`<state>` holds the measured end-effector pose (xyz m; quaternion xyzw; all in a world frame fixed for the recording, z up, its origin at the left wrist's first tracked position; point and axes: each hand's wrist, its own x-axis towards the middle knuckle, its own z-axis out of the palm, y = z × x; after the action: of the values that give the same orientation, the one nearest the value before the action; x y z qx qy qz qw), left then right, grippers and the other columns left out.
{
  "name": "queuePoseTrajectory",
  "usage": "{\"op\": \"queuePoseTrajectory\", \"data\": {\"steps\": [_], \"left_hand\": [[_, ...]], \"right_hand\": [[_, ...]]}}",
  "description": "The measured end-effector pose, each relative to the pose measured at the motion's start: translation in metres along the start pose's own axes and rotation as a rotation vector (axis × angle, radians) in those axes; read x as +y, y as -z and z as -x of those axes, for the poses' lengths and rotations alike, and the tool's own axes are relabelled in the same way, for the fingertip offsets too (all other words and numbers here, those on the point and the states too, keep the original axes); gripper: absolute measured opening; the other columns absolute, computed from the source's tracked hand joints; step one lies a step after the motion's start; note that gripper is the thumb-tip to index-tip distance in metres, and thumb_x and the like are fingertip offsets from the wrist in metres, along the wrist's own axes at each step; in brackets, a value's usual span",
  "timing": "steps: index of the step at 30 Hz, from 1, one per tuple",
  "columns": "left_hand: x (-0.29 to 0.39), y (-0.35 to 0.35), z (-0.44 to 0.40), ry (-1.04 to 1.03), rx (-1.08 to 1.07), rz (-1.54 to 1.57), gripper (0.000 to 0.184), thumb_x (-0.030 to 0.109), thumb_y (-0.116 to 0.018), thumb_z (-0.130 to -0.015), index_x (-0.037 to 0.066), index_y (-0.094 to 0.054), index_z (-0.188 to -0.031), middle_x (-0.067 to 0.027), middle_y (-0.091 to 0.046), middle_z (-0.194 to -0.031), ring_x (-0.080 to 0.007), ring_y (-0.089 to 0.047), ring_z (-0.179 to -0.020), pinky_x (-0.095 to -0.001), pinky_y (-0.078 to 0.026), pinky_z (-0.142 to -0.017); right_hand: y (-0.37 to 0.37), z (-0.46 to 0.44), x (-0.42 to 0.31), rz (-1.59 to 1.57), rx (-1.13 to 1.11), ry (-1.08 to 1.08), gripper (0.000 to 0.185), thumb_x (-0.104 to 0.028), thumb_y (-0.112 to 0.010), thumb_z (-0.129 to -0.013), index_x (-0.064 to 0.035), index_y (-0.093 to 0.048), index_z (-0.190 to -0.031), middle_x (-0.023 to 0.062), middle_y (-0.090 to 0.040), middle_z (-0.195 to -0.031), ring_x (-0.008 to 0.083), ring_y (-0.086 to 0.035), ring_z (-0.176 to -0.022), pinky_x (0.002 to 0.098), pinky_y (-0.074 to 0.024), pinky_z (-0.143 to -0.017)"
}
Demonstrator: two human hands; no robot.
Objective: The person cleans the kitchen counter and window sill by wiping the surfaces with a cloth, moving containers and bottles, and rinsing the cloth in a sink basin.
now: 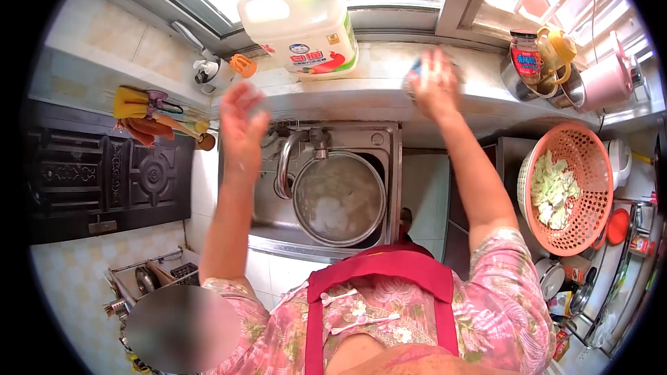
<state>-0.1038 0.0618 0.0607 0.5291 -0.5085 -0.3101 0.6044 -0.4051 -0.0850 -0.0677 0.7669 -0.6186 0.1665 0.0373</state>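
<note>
My right hand [436, 83] is pressed over a bluish-grey thing, perhaps a cloth or scourer, on the tiled window ledge [382, 62]. Raised near the ledge's left part, my left hand [243, 114] has its fingers apart and holds nothing. Between the two hands stands a big white detergent jug [299, 35] with a green pump. Below, in the steel sink [271, 201], a round metal basin [338, 198] holds cloudy water with something whitish in it. The faucet [286, 160] curves beside the basin's left rim.
An orange colander [570, 229] with chopped pale greens sits at the right. Behind it are a red-labelled jar [526, 55], a yellow pitcher [556, 55] and a pink container [604, 83]. Gloves [142, 125] hang at the left; an orange item [243, 65] lies on the ledge.
</note>
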Motion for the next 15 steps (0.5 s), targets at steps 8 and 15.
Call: {"op": "queuePoseTrajectory", "data": {"steps": [8,15], "left_hand": [[0.072,-0.009,-0.14,-0.311,-0.282,-1.001,0.058,0.018,-0.055,-0.078,-0.001,-0.041,-0.131,-0.0237,-0.048,-0.127,-0.0342,-0.048,-0.116,-0.0366,-0.036,-0.101],[0.102,-0.033,-0.162,-0.196,-0.575,-1.052,0.039,0.023,-0.057,-0.073,-0.002,-0.056,-0.103,-0.0192,-0.062,-0.091,-0.0343,-0.06,-0.09,-0.0405,-0.045,-0.082]], "right_hand": [[0.007,-0.012,-0.02,-0.324,0.202,0.351,0.038,-0.008,-0.055,-0.076,-0.0034,-0.058,-0.113,0.0182,-0.043,-0.134,0.0346,-0.046,-0.119,0.0399,-0.0417,-0.096],[0.032,0.005,0.062,-0.064,0.123,-0.015,0.052,-0.03,-0.06,-0.082,-0.0019,-0.049,-0.125,0.0251,-0.039,-0.129,0.0382,-0.035,-0.123,0.0474,-0.0274,-0.105]]}}
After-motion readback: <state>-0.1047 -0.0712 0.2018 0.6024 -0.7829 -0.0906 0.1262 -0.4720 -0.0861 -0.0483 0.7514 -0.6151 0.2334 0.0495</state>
